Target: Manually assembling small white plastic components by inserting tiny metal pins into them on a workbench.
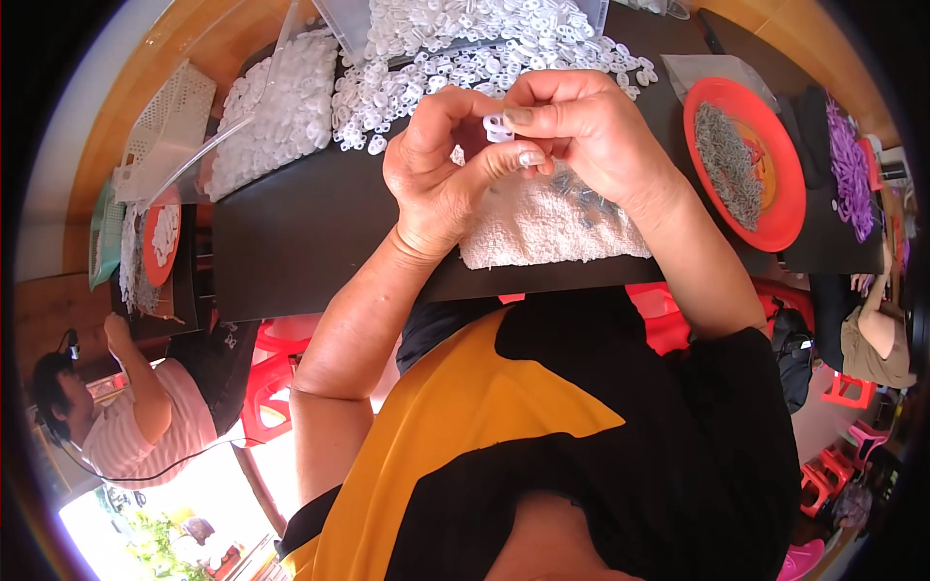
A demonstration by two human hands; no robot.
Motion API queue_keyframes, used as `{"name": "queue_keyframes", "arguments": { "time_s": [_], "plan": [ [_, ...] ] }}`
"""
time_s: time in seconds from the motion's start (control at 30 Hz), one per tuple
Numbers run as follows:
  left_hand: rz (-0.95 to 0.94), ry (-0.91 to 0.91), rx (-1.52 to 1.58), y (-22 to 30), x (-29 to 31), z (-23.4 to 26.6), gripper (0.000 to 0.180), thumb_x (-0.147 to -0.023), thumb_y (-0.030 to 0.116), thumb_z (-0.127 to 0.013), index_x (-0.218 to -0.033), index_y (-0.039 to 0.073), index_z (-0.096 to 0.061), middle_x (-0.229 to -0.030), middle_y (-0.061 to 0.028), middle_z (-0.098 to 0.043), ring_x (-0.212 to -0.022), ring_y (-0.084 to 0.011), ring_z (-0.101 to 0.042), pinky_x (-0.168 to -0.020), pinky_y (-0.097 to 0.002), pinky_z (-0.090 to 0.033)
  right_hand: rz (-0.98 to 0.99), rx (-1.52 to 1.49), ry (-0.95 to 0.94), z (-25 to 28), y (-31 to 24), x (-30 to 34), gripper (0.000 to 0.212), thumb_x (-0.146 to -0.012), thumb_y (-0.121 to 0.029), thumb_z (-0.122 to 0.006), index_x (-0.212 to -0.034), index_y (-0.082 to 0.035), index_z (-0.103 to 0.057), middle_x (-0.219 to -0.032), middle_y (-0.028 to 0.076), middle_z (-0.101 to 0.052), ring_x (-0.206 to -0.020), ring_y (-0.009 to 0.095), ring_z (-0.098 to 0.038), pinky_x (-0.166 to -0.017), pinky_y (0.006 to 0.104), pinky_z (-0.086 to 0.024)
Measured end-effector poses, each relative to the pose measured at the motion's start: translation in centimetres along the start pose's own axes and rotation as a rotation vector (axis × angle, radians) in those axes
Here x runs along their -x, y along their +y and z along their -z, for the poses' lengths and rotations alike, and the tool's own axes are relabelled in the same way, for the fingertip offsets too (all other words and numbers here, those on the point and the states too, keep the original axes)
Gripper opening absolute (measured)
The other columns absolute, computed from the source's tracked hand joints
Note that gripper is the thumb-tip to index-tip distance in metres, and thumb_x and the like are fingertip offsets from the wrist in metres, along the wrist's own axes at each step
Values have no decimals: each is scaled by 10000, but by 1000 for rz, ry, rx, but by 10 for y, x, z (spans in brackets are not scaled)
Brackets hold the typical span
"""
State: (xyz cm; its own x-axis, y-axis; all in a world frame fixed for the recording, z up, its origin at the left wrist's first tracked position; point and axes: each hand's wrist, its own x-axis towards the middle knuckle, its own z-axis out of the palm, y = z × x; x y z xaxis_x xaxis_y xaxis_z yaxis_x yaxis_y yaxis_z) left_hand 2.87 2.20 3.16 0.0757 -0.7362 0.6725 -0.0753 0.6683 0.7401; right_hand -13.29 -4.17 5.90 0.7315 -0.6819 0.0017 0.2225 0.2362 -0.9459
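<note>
Above the dark table, my left hand [436, 179] and my right hand [605, 136] meet at a small white plastic piece [497, 127] with a round hole in it. My left fingers are curled round it from the left, with the thumb below. From the right, my right thumb and forefinger pinch at its edge. Whether a second small part sits between my fingertips is hidden. Under the hands lies a pale pink towel [542, 237] with thin grey metal bits [586, 198] on it. Just beyond, loose white plastic pieces [407, 102] are heaped.
A clear bin [339, 24] of white pieces stands at the back, beside a full plastic bag [276, 116]. To the right, a red dish [790, 218] holds grey metal bits; purple strips [850, 174] lie further right. Other people [150, 416] sit at both sides.
</note>
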Motion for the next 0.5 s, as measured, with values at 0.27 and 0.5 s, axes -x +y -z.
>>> {"name": "queue_keyframes", "arguments": {
  "time_s": [0.27, 0.5],
  "plan": [
    [79, -9, 161, 3, 0, 2, 245, -749, -15, -778, -896, -4, -582, -775, -72, -679, -634, -77, -636, -536, -189, -492, -46, 22, 16, -6, -3, 2, 178, -873, -166, -642, -870, 11, -657, -665, 41, -604, -541, 122, -578, -502, 208, -429],
    [70, -43, 38, 1, 2, 9, 263, -729, 37, -811, -870, 14, -590, -708, -32, -655, -599, -36, -597, -491, -167, -446, -89, -113, 23, -14, 0, 7, 148, -879, -127, -643, -808, 2, -634, -656, 41, -599, -523, 124, -568, -469, 198, -395]
  ]
}}
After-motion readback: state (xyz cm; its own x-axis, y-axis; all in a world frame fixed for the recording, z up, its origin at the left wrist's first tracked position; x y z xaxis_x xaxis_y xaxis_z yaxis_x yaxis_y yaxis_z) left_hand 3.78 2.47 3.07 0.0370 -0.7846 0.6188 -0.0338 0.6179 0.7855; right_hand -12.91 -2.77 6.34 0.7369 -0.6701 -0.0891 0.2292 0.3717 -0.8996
